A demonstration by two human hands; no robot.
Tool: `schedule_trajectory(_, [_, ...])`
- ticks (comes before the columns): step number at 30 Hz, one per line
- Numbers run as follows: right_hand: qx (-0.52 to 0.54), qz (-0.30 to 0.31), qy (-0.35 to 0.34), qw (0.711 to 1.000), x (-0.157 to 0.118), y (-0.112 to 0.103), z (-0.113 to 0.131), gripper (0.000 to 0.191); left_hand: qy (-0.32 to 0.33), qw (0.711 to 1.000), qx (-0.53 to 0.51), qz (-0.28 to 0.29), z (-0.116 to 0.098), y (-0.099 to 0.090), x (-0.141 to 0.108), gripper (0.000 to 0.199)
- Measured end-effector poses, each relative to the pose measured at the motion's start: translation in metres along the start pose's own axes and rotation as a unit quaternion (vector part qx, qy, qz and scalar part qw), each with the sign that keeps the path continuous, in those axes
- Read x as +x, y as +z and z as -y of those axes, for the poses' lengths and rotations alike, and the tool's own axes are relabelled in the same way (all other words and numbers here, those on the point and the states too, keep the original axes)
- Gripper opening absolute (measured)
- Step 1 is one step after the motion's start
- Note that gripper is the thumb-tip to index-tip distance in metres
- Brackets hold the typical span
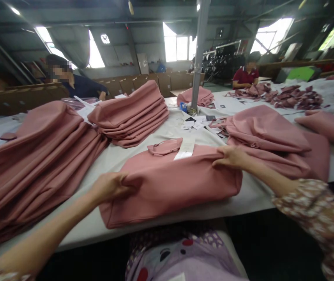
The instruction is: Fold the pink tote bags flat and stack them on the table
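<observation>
A dusty-pink bag (172, 181) lies at the near edge of the table in front of me, its handle loop and a white tag (185, 149) on the far side. My left hand (111, 186) grips the bag's left end, fingers closed on the material and thumb on top. At the upper right edge, my right hand (231, 158) pinches the same bag. The material between both hands is drawn fairly smooth, with a small dent beside the left thumb.
Stacked pink bags stand at the left (35, 156) and far left-centre (131, 113). More bags (269, 136) lie to the right. Paper tags (197, 123) are scattered near a metal post (197, 58). Two people sit beyond the table (161, 210), near cardboard boxes (163, 84).
</observation>
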State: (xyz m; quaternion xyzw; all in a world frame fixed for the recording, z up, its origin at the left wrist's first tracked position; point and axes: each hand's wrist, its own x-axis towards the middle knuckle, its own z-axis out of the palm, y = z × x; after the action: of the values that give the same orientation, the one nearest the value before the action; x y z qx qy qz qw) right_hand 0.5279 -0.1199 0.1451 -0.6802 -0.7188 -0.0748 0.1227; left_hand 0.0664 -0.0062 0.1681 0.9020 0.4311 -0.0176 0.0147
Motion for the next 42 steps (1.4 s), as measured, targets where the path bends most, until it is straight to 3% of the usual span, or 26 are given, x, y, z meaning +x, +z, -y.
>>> schedule_trajectory(2, [-0.005, 0.005, -0.018, 1.0, -0.001, 0.029, 0.004, 0.04, 0.003, 1.0, -0.006, 0.022, -0.009, 0.019, 0.002, 0.026])
schedule_trajectory(5, [-0.015, -0.011, -0.024, 1.0, 0.001, 0.051, 0.004, 0.036, 0.02, 1.0, 0.004, 0.0, -0.027, 0.021, 0.014, 0.028])
schedule_trajectory(8, [-0.021, -0.024, -0.028, 0.999, 0.005, 0.051, -0.004, 0.036, 0.085, 0.996, -0.001, -0.011, -0.057, 0.007, 0.034, 0.067])
schedule_trajectory(10, [-0.027, -0.035, -0.035, 0.998, 0.006, 0.048, -0.006, 0.034, 0.116, 0.993, 0.006, 0.008, -0.078, 0.004, 0.052, 0.079])
schedule_trajectory(13, [-0.038, -0.069, -0.061, 0.995, 0.0, 0.042, 0.008, 0.028, 0.134, 0.99, 0.024, 0.04, -0.098, 0.004, 0.078, 0.057])
schedule_trajectory(15, [-0.026, -0.111, -0.148, 0.982, -0.011, 0.035, 0.035, 0.032, 0.16, 0.986, 0.027, 0.048, -0.1, 0.0, 0.092, 0.044])
schedule_trajectory(16, [-0.008, -0.125, -0.221, 0.967, -0.018, 0.03, 0.054, 0.034, 0.177, 0.983, 0.028, 0.049, -0.099, -0.003, 0.098, 0.04])
schedule_trajectory(18, [0.043, -0.11, -0.397, 0.91, -0.03, 0.02, 0.096, 0.037, 0.215, 0.975, 0.027, 0.051, -0.094, -0.012, 0.105, 0.033])
schedule_trajectory(20, [0.092, -0.034, -0.543, 0.834, -0.034, 0.018, 0.132, 0.036, 0.252, 0.966, 0.022, 0.053, -0.089, -0.02, 0.107, 0.025])
schedule_trajectory(22, [0.138, 0.035, -0.617, 0.774, -0.028, 0.031, 0.15, 0.038, 0.284, 0.957, 0.018, 0.054, -0.089, -0.021, 0.106, 0.019])
schedule_trajectory(23, [0.159, 0.062, -0.615, 0.77, -0.021, 0.043, 0.151, 0.04, 0.296, 0.953, 0.017, 0.055, -0.091, -0.018, 0.105, 0.018])
schedule_trajectory(24, [0.179, 0.086, -0.589, 0.783, -0.011, 0.058, 0.147, 0.042, 0.307, 0.95, 0.018, 0.057, -0.094, -0.013, 0.103, 0.019])
schedule_trajectory(27, [0.233, 0.148, -0.465, 0.841, 0.017, 0.106, 0.123, 0.05, 0.338, 0.938, 0.019, 0.078, -0.107, 0.01, 0.102, 0.02])
schedule_trajectory(29, [0.264, 0.172, -0.437, 0.842, 0.029, 0.127, 0.11, 0.055, 0.352, 0.931, 0.018, 0.092, -0.111, 0.023, 0.103, 0.016])
schedule_trajectory(32, [0.289, 0.18, -0.432, 0.835, 0.032, 0.136, 0.105, 0.057, 0.338, 0.937, 0.019, 0.09, -0.106, 0.03, 0.108, 0.013])
schedule_trajectory(35, [0.274, 0.172, -0.418, 0.849, 0.029, 0.137, 0.108, 0.058, 0.251, 0.963, 0.003, 0.094, -0.108, 0.028, 0.119, 0.049])
schedule_trajectory(38, [0.25, 0.136, -0.445, 0.849, 0.027, 0.143, 0.11, 0.056, 0.178, 0.979, -0.025, 0.1, -0.137, 0.025, 0.14, 0.071])
schedule_trajectory(42, [0.225, 0.075, -0.46, 0.856, 0.02, 0.153, 0.111, 0.052, 0.167, 0.983, -0.054, 0.06, -0.187, 0.024, 0.165, 0.08])
